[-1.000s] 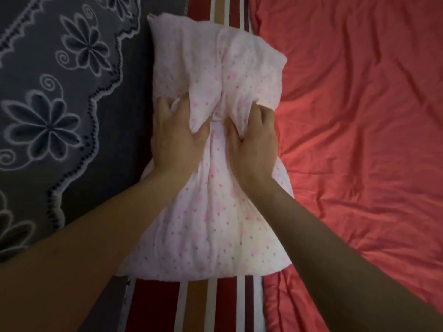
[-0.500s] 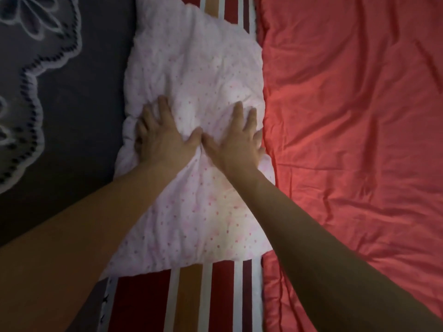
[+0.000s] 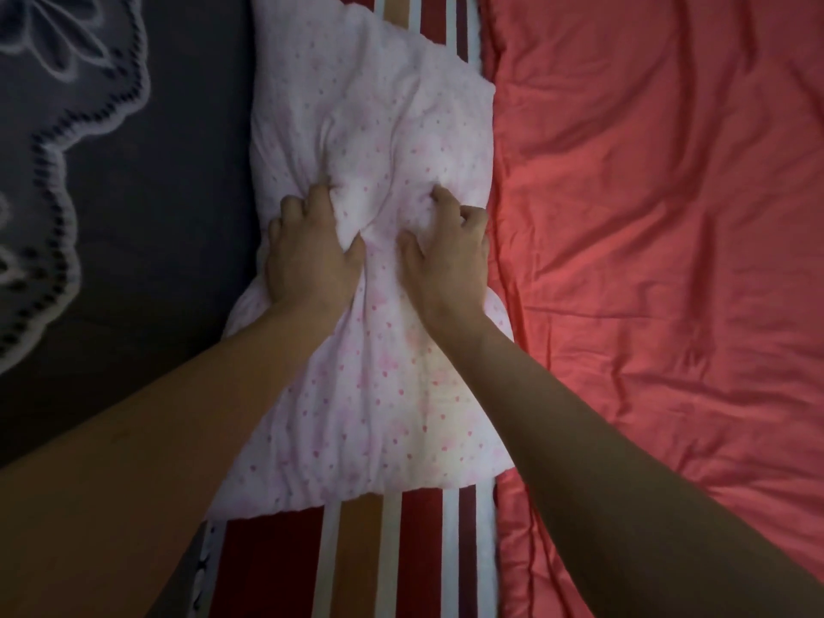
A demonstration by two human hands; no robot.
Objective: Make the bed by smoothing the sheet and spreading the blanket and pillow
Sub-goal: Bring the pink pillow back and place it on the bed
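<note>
A pale pink pillow (image 3: 374,127) with small pink dots lies lengthwise on a red, white and brown striped sheet (image 3: 392,555). My left hand (image 3: 312,252) sits on the pillow's middle left, fingers curled into the cloth and bunching it. On the middle right, my right hand (image 3: 446,252) digs its curled fingers into the fabric the same way. Creases radiate from both grips. A red blanket (image 3: 660,243) with soft wrinkles covers the bed to the right of the pillow.
A dark grey cloth (image 3: 133,225) with a white flower and scalloped lace pattern lies along the left side. The striped sheet shows above the pillow (image 3: 428,20) and below it. My forearms reach in from the bottom corners.
Half a second ago both hands lay flat with spread fingers on the pillow. Now their fingers have curled and bunch the cloth, as one second ago.
</note>
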